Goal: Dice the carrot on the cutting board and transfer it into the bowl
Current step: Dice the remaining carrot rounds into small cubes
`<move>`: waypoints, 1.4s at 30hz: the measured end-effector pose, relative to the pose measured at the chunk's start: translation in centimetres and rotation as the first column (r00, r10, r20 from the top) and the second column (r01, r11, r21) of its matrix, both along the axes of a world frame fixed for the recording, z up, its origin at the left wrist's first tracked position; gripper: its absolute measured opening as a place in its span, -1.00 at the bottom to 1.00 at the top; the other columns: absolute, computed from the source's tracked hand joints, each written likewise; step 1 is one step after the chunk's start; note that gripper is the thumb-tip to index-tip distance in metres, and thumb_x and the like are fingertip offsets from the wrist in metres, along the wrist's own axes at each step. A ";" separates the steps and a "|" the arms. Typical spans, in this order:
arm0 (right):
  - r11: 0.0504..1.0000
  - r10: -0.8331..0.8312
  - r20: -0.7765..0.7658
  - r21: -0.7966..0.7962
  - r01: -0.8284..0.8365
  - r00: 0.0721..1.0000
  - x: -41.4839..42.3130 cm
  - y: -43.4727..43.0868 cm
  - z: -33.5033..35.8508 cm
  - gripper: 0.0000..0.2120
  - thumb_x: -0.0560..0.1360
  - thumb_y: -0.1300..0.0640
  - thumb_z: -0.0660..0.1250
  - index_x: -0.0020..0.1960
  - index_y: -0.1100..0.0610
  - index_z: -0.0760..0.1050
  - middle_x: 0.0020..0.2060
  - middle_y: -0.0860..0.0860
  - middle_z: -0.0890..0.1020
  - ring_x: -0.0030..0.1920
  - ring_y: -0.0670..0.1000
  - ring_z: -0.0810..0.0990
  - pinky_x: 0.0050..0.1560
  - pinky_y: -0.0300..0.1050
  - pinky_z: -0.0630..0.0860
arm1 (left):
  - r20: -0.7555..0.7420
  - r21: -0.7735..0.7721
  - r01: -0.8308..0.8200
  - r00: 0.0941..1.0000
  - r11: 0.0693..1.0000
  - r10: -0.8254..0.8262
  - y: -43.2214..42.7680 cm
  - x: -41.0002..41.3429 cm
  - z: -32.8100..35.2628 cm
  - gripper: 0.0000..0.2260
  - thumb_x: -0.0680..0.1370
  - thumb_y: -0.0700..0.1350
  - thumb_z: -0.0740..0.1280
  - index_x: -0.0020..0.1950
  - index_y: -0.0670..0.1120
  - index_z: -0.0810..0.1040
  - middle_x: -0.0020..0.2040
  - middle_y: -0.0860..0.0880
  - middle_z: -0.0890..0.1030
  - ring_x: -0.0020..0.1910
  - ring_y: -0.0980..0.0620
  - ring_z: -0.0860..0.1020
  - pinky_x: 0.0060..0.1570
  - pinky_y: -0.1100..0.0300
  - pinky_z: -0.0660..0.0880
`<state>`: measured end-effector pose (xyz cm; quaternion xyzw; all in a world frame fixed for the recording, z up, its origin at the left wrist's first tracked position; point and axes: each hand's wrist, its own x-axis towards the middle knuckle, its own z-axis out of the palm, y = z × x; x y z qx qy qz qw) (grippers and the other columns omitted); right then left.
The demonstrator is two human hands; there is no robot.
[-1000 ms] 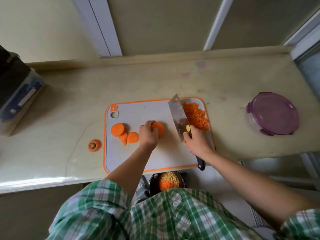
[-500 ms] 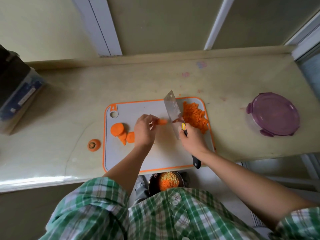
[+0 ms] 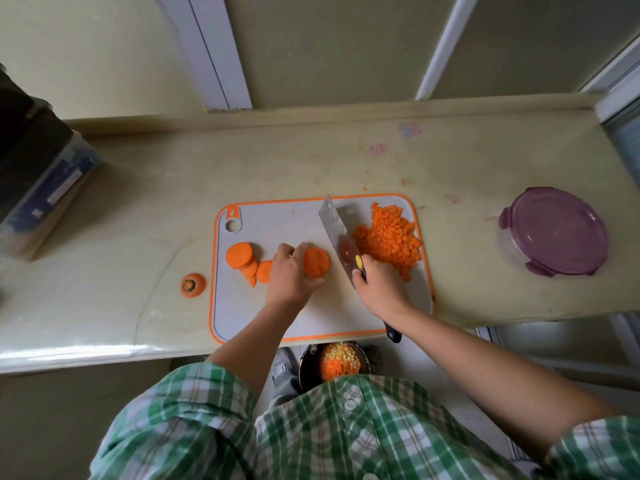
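– Where is the carrot?

– In pieces, mostly on the board point(image 3: 298, 317). A heap of dice point(image 3: 389, 237) fills the far right corner. A few slices point(image 3: 239, 255) lie overlapping near the left edge. One round point(image 3: 317, 261) sits mid-board, face up.

– Who has the round?

– The left hand point(image 3: 291, 275). Its fingers curl over the far side and the thumb closes in from the near side, so it grips the round against the board.

– And the right hand point(image 3: 379, 285)?

– Wrapped tight round the handle of the knife point(image 3: 337, 233). The dark butt of the handle sticks out below the wrist, over the board's near edge.

– Where does the blade stand?

– Between the round and the dice, just beside the round, slanting away toward the far edge. Whether its edge touches the board, I cannot tell.

– Anything off the board?

– The stub point(image 3: 193, 285) lies on the counter point(image 3: 138, 209), just left of the board. A few orange crumbs dot the counter beyond the far edge.

– The bowl point(image 3: 341, 362)?

– Below the counter's near edge, in front of the person, partly hidden by a plaid shirt point(image 3: 311, 427). It holds orange dice and pale yellow bits.

– What else?

– A tub point(image 3: 554, 232) with a purple lid stands well to the right. A box point(image 3: 38, 181) sits at the far left.
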<state>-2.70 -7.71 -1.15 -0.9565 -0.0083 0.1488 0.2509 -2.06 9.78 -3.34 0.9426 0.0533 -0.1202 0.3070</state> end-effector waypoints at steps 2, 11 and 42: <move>1.000 0.005 -0.039 0.014 -0.004 0.999 0.0 0.1 -0.2 -0.81 0.57 0.12 0.19 -0.19 0.13 0.27 -0.35 0.12 0.53 -0.20 0.25 0.56 -0.34 -0.04 0.26 | 0.014 0.030 0.016 1.000 0.999 -0.017 -0.5 0.2 0.0 -0.45 0.40 -0.09 0.50 0.37 -0.07 0.45 0.16 -0.17 0.42 0.10 -0.19 0.48 0.10 0.08 0.41; 0.977 -0.187 -0.054 0.097 0.191 0.981 0.4 -2.0 -0.9 -0.83 0.55 0.14 0.16 -0.20 0.10 0.25 -0.34 0.20 0.53 -0.26 0.28 0.58 -0.30 0.16 0.50 | 0.012 0.103 0.052 0.998 0.993 -0.054 -0.4 1.0 0.1 -0.47 0.45 -0.03 0.43 0.37 -0.12 0.41 0.16 -0.17 0.39 0.08 -0.19 0.49 0.08 0.06 0.44; 0.967 -0.119 -0.065 0.217 0.131 0.991 -0.3 -0.7 -0.1 -0.83 0.47 0.01 0.13 -0.23 0.08 0.27 -0.38 0.21 0.53 -0.42 0.17 0.46 -0.37 0.20 0.49 | 0.050 0.102 -0.146 0.989 0.984 0.141 -0.8 -0.4 1.5 -0.50 0.44 0.13 0.39 0.30 -0.07 0.47 0.13 -0.12 0.45 0.10 -0.15 0.48 -0.01 0.04 0.45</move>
